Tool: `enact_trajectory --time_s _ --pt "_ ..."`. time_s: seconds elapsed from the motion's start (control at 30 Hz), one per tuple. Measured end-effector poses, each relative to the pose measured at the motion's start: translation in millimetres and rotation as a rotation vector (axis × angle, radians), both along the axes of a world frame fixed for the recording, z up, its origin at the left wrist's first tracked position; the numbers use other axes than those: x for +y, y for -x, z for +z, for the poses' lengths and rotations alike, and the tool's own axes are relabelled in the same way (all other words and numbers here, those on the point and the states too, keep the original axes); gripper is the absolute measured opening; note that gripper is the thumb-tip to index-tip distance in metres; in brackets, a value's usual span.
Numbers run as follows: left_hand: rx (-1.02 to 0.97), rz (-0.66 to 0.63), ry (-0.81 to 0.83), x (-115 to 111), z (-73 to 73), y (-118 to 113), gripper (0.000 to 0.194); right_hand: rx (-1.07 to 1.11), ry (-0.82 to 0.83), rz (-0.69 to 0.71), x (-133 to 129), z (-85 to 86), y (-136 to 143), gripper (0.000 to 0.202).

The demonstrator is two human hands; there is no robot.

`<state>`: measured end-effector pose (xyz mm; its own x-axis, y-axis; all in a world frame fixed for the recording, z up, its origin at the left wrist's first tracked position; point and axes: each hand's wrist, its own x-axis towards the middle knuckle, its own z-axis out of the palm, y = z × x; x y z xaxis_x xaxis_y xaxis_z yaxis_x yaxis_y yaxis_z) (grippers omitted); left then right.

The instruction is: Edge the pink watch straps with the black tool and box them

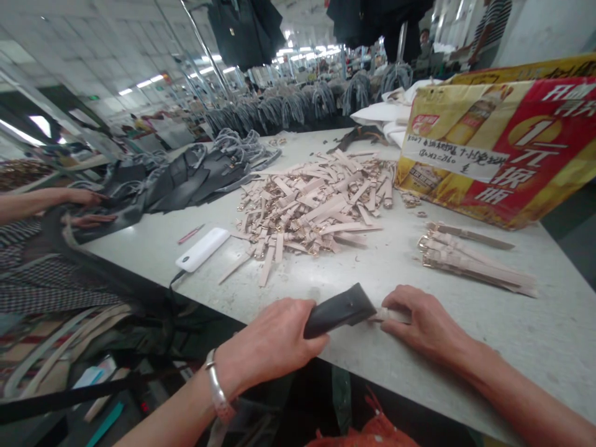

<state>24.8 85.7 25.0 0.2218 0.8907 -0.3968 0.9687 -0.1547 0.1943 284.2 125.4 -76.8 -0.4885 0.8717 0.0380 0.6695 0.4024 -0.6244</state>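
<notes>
Near the table's front edge, my left hand (pixel 285 335), with a metal bangle at the wrist, is closed on a dark grey leather-like piece (pixel 342 308), flat and folded-looking. Just to its right, my right hand (pixel 419 316) pinches a short beige strap (pixel 393 315) low over the table. The strap's left end meets or passes behind the dark piece; which, I cannot tell. Beyond both hands lies a heap of beige buckle straps (pixel 316 205) with gold-coloured buckles. A neat bundle of similar straps (pixel 479 261) rests behind my right hand.
A yellow and red carton (pixel 493 149) stands at the right back of the table (pixel 559 347). Left of the heap lie a white power bank (pixel 203 249) with a cable and a red pen (pixel 190 234). Dark bag parts (pixel 195 174) lie further left, by another person's hands (pixel 88 208).
</notes>
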Motion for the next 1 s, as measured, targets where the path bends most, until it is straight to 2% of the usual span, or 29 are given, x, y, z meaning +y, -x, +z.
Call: enact_trajectory --time_s 0.1,0.27,0.37,0.5,0.63,0.73,1.0 --pt "0.011 -0.046 -0.015 1 -0.9 -12 0.033 0.011 0.006 0.008 0 -0.2 0 0.012" --pt "0.020 -0.041 -0.054 18 -5.4 -28 0.033 -0.042 0.003 -0.014 1 0.9 1 0.013" --pt "0.020 0.003 -0.078 21 -6.2 -21 0.032 -0.055 0.010 -0.031 1 1.6 2 0.015" --pt "0.022 0.104 -0.071 12 -9.0 0 0.033 -0.040 0.022 -0.028 1 0.8 2 0.015" --pt "-0.014 0.094 -0.033 1 -13.1 12 0.033 -0.034 0.007 -0.040 1 -2.4 2 0.015" --pt "-0.017 0.083 -0.031 1 -14.6 9 0.031 -0.032 -0.004 -0.048 0 -4.1 3 0.014" --pt "-0.057 0.112 -0.093 18 -24.7 -10 0.032 -0.108 -0.057 -0.054 -4 0.7 14 0.016"
